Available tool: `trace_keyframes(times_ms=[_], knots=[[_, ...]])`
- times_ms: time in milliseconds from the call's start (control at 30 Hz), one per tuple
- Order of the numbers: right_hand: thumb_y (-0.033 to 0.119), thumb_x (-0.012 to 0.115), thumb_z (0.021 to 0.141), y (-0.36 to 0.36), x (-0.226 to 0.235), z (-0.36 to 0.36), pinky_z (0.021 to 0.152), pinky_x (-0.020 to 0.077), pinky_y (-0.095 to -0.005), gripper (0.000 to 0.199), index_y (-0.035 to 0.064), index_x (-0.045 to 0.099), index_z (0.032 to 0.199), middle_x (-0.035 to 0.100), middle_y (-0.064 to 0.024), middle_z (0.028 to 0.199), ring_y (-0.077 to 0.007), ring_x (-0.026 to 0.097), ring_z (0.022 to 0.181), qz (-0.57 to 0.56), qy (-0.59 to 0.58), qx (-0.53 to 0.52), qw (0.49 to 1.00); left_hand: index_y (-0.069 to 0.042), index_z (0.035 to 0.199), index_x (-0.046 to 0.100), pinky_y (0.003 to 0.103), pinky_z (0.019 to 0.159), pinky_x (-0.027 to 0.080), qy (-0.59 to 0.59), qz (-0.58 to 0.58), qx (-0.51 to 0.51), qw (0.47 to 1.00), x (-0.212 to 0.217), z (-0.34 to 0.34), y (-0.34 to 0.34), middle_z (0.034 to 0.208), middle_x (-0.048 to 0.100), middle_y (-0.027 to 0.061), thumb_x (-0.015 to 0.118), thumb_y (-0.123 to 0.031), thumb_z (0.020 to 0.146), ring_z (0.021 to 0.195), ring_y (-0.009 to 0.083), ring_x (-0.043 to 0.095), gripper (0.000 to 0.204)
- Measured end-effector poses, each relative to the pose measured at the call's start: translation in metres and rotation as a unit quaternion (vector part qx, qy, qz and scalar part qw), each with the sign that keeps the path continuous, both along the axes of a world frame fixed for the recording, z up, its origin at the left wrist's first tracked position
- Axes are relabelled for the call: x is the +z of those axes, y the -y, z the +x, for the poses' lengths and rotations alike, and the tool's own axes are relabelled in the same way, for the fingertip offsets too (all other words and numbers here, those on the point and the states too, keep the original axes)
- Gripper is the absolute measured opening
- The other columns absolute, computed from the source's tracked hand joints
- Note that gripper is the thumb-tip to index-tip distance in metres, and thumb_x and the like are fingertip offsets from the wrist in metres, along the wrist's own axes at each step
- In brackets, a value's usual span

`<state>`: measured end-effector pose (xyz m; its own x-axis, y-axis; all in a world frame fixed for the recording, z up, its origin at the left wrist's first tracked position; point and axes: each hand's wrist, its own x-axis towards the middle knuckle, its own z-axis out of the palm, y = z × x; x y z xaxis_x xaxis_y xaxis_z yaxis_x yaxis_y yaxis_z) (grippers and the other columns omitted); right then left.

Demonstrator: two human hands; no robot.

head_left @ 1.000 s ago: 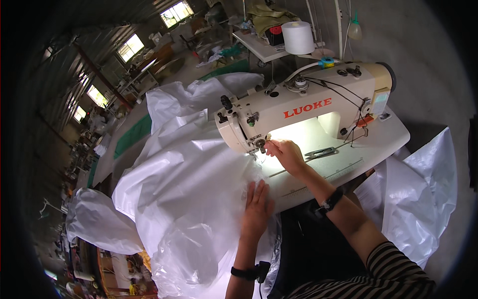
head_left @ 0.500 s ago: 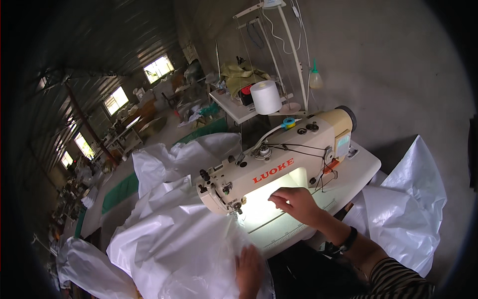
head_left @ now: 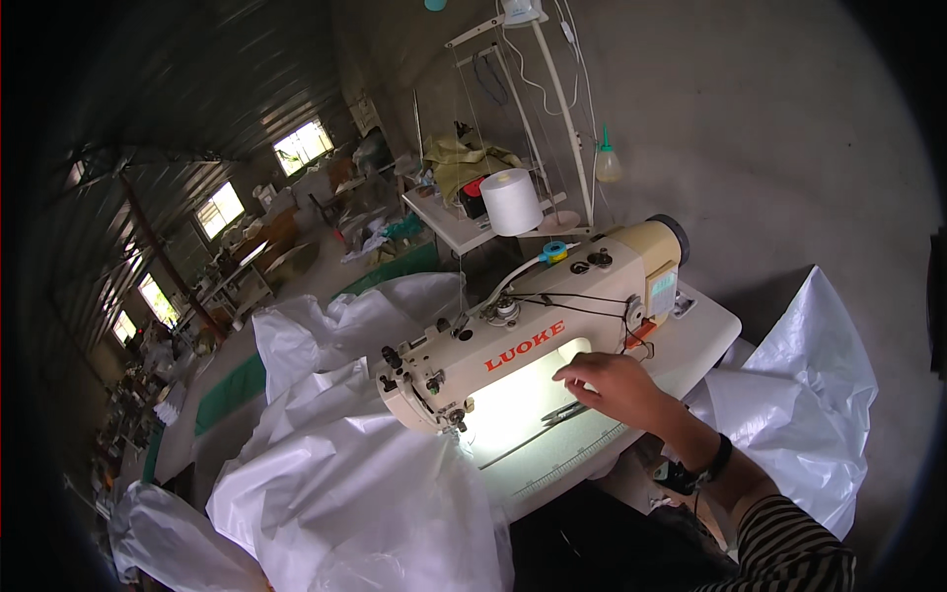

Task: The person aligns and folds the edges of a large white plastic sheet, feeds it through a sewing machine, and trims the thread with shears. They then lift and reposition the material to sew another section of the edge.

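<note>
My right hand [head_left: 619, 391] hovers over the lit bed of a cream-coloured sewing machine [head_left: 552, 331], under its arm. Its fingers are loosely curved and a little apart, with nothing visible between them. Beside the fingertips, a small dark, slim, pointed tool [head_left: 564, 414] lies on the bed; its exact kind is hard to make out. A large white plastic sheet [head_left: 335, 474] is bunched left of the machine, its edge reaching the needle area [head_left: 458, 422]. My left hand is out of view.
A white thread cone [head_left: 511, 202] stands behind the machine below a thread stand [head_left: 567, 109]. More white sheeting [head_left: 799, 395] hangs at the right. An oil bottle [head_left: 608, 163] with a green tip hangs by the wall. Cluttered worktables recede at far left.
My right hand has moved right and its fingers have loosened; the slim dark tool now shows on the bed. My left hand has left the white sheet and gone out of view.
</note>
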<state>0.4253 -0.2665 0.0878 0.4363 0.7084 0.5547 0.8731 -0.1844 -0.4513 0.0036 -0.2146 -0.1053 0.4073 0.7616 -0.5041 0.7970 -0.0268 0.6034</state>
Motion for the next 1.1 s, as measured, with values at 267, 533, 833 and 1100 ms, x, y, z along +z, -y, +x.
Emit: trace_keyframes(times_ms=[267, 533, 833, 1100], knots=[[0.027, 0.061, 0.093, -0.038, -0.116, 0.017, 0.078, 0.0526, -0.0354, 0.021, 0.0090, 0.059, 0.104, 0.063, -0.0061, 0.099, -0.0219, 0.064, 0.093, -0.116, 0.255, -0.047, 0.959, -0.007, 0.126, 0.060, 0.042, 0.109, 0.040, 0.204, 0.261, -0.317, 0.889, -0.002, 0.010, 0.022, 0.140, 0.053, 0.0155, 0.058, -0.006, 0.091, 0.129, 0.0371, 0.048, 0.035], [0.027, 0.065, 0.090, -0.005, 0.026, 0.030, 0.058, 0.0517, -0.0404, 0.028, 0.0047, 0.056, 0.104, 0.065, -0.0122, 0.079, -0.0322, 0.066, 0.064, 0.081, 0.133, -0.161, 0.975, -0.008, 0.120, 0.064, 0.040, 0.106, 0.044, 0.215, 0.231, -0.272, 0.909, -0.001, 0.009, 0.014, 0.134, 0.056, 0.0117, 0.060, -0.005, 0.089, 0.124, 0.0337, 0.053, 0.031], [0.030, 0.064, 0.091, -0.024, 0.072, 0.075, 0.053, 0.0511, -0.0344, 0.023, 0.0075, 0.058, 0.091, 0.065, -0.0083, 0.065, -0.0238, 0.067, 0.060, -0.048, 0.277, -0.244, 0.928, -0.008, 0.119, 0.064, 0.040, 0.106, 0.044, 0.219, 0.212, -0.254, 0.918, 0.001, 0.012, 0.018, 0.133, 0.056, 0.0124, 0.059, -0.005, 0.090, 0.123, 0.0342, 0.053, 0.030], [0.033, 0.068, 0.086, 0.035, 0.061, 0.078, 0.063, 0.0533, -0.0420, 0.028, 0.0072, 0.063, 0.094, 0.067, -0.0098, 0.071, -0.0322, 0.067, 0.067, 0.040, 0.068, -0.249, 0.965, -0.007, 0.119, 0.064, 0.041, 0.106, 0.043, 0.230, 0.201, -0.258, 0.916, 0.003, 0.008, 0.016, 0.133, 0.056, 0.0139, 0.058, -0.003, 0.089, 0.123, 0.0352, 0.053, 0.030]])
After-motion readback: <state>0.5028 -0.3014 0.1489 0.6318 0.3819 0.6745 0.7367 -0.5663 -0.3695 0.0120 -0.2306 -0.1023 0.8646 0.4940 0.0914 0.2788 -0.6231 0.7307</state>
